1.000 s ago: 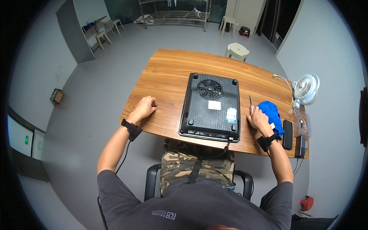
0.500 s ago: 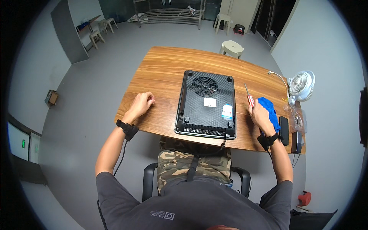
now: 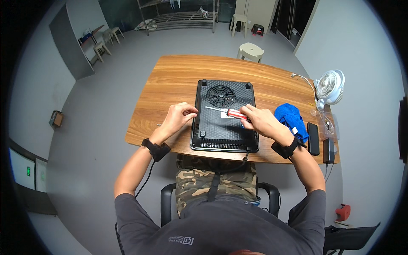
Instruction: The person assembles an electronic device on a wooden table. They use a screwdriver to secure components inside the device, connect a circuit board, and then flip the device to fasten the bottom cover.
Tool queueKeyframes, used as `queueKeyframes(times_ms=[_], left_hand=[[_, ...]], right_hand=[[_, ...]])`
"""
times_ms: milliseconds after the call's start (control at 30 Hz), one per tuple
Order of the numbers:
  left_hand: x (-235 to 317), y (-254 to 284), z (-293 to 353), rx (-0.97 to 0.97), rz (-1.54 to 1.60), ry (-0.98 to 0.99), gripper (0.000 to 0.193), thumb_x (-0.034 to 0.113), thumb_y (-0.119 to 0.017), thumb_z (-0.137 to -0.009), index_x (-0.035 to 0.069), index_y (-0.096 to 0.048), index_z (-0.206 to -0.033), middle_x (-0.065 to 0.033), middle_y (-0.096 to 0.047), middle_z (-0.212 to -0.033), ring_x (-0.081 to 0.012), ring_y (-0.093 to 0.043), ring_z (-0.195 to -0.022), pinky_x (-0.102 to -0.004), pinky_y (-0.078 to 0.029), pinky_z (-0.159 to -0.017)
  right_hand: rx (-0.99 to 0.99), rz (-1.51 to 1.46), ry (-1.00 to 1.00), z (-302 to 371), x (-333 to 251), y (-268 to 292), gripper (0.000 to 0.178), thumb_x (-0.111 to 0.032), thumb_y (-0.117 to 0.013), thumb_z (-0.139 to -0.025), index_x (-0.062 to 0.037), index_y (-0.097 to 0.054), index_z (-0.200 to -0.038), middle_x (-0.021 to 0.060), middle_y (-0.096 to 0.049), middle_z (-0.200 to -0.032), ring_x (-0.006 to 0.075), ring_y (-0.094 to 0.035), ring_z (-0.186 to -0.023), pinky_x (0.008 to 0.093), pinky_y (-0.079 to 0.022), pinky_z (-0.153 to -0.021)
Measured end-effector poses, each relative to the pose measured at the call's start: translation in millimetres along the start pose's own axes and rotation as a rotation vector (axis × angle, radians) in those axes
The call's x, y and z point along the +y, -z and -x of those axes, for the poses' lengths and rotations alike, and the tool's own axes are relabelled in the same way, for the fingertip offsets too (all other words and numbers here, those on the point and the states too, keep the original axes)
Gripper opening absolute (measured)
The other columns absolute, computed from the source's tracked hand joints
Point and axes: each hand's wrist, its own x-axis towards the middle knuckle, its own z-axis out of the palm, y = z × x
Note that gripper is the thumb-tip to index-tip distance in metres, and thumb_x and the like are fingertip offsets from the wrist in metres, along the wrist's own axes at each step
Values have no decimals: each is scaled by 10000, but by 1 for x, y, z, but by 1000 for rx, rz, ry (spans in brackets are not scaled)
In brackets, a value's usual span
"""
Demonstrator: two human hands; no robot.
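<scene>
A black induction cooktop [image 3: 216, 123] lies bottom side up on the wooden table, its round fan grille toward the far side. My right hand [image 3: 260, 121] is closed around the red and white handle of a screwdriver [image 3: 235, 113]. The screwdriver's metal shaft points left over the cooktop's underside, and its tip looks free of any screw. My left hand [image 3: 180, 117] is at the cooktop's left edge, thumb and fingertips pinched together. What the pinch holds, if anything, is too small to make out. Tiny bits [image 3: 159, 124] lie beside my left wrist.
Right of the cooktop lie a bunched blue cloth [image 3: 291, 121], a black oblong case [image 3: 313, 139] and a dark box with cables [image 3: 328, 151]. A white fan [image 3: 330, 87] stands at the right edge. The cooktop's cord [image 3: 246, 156] hangs over the front edge.
My right hand has carried the screwdriver left from beside the blue cloth to over the cooktop. My left hand has moved right, to the cooktop's left edge. The view has shifted slightly.
</scene>
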Motion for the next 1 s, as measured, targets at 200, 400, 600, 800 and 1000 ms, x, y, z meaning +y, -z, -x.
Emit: queueKeyframes(times_ms=[200, 400, 600, 800, 1000], left_hand=[[-3, 0, 2, -11, -32, -69, 170, 84, -757, -883, 8, -774, -1033, -136, -755, -946, -222, -742, -827, -311, -583, -730], [0, -4, 6, -49, -38, -64, 173, 109, -733, -910, 15, -778, -1048, -152, -769, -947, -225, -744, -839, -318, -573, -732], [1, -10, 7, -60, -25, -72, 169, 104, -733, -907, 8, -772, -1041, -144, -761, -929, -223, -733, -809, -319, -566, -710], [5, -12, 8, -72, -49, -97, 166, 82, -733, -902, 12, -768, -1048, -135, -755, -920, -212, -713, -761, -311, -554, -678], [7, -11, 8, -56, -10, -108, 156, 77, -727, -911, -8, -760, -1038, -157, -760, -910, -216, -738, -779, -315, -572, -685]], right_hand=[[-7, 5, 61, -5, -4, -15, 307, -313, -605, -967, -80, -542, -1156, 154, -603, -994, 399, -663, -779, 491, -571, -665], [-2, -8, 72, -4, 0, -28, 288, -298, -606, -962, -79, -544, -1139, 159, -595, -981, 397, -660, -769, 488, -557, -649], [5, -18, 96, -2, 0, -28, 293, -294, -606, -963, -74, -544, -1146, 165, -588, -972, 399, -659, -782, 491, -556, -658], [-18, -31, 85, 0, 1, -28, 302, -290, -612, -957, -75, -538, -1157, 167, -590, -993, 402, -661, -796, 497, -558, -668], [-38, -58, 76, -1, -3, -22, 299, -282, -605, -957, -78, -544, -1167, 164, -589, -1005, 403, -657, -835, 496, -558, -706]])
